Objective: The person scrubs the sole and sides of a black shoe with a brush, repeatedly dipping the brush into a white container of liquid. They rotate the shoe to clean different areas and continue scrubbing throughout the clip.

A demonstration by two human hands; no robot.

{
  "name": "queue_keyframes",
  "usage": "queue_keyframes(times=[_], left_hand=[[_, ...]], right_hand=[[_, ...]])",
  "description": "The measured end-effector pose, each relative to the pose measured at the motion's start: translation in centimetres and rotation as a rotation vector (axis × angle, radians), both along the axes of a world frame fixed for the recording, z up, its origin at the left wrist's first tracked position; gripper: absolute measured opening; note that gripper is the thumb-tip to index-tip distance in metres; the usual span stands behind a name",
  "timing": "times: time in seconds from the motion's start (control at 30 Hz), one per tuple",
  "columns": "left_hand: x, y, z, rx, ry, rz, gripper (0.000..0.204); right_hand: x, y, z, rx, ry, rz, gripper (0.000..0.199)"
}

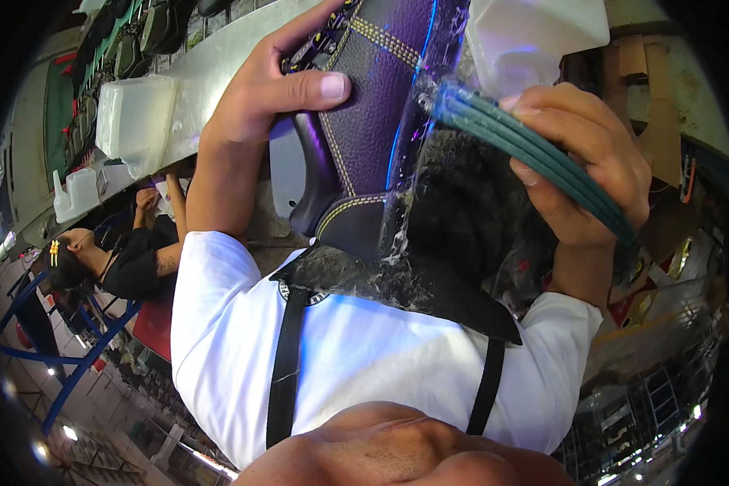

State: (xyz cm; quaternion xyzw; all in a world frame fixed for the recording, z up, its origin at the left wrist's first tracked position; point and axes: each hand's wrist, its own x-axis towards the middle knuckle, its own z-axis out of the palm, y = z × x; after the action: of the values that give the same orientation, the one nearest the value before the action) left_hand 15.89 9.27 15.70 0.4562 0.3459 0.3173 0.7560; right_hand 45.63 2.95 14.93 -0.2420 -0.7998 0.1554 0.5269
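Note:
A dark leather boot (373,97) with pale yellow double stitching is held up in front of my chest. My left hand (275,89) grips it by the laced side, thumb pressed on the leather. Along the boot's right edge runs a glossy, wet-looking band that catches blue-violet light, with stringy residue toward the bottom. My right hand (583,154) is closed round a green, ridged, brush-like tool (535,146). Its tip touches or nearly touches the glossy edge; the contact is too blurred to be sure.
A dark apron (462,300) with matted residue covers my chest. A translucent white container (535,40) is beyond my right hand. On the metal bench (211,65) at left are a clear plastic tub (135,121) and a white spouted bottle (77,194). A co-worker (130,259) sits at far left.

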Motion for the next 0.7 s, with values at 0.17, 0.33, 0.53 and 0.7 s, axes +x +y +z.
queue_keyframes(times=[0.17,0.33,0.53,0.7], left_hand=[[0.8,-0.1,0.1,0.032,0.134,0.061,0.118],[0.6,0.6,0.6,0.103,0.172,0.001,0.115],[0.0,0.9,-0.5,0.154,0.129,-0.017,0.113],[0.1,1.0,-0.4,0.091,0.115,-0.027,0.113]], right_hand=[[-0.7,-1.2,-1.3,-0.144,0.078,0.102,0.028],[-0.6,-1.2,-1.7,-0.207,0.13,0.218,0.028],[-1.0,-2.0,-2.4,-0.294,0.206,0.315,0.025],[0.0,-0.7,-1.2,-0.257,0.103,0.158,0.027]])
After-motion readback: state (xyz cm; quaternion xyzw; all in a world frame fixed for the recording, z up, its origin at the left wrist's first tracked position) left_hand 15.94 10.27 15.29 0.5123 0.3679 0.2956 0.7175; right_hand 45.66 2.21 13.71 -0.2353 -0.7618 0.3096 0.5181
